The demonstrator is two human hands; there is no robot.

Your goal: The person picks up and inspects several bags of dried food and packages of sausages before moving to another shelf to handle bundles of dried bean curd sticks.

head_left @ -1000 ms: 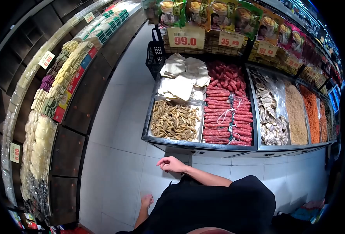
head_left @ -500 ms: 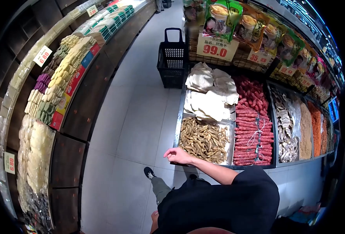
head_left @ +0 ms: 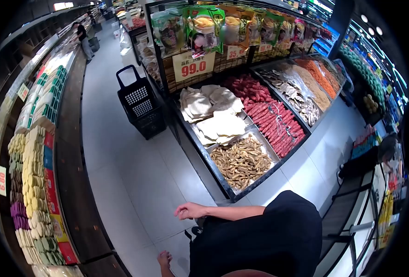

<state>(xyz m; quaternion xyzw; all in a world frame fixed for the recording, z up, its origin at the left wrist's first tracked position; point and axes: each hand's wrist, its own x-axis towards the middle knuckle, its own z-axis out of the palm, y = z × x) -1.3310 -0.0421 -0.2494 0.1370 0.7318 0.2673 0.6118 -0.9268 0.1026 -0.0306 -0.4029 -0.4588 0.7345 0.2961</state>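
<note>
My right hand is held out in front of my dark shirt, its fingers loosely curled, and nothing that I can make out is in it. Nearest to it stands the display bin with small brown dried fish, beyond the fingertips and not touched. Lower down, my left hand hangs over the grey floor tiles, small in view, with its fingers bent. White dried sheets and red sausages lie in the same bin.
A black basket stands on the floor beside the bin. Packaged food hangs above a price sign. Shelves of noodles line the left. One person is far up the aisle, another at right.
The view has swung to the right, so more of the right side shows. The bin and basket now appear turned, and my left hand shows more fully. My right hand remains in front of me.
</note>
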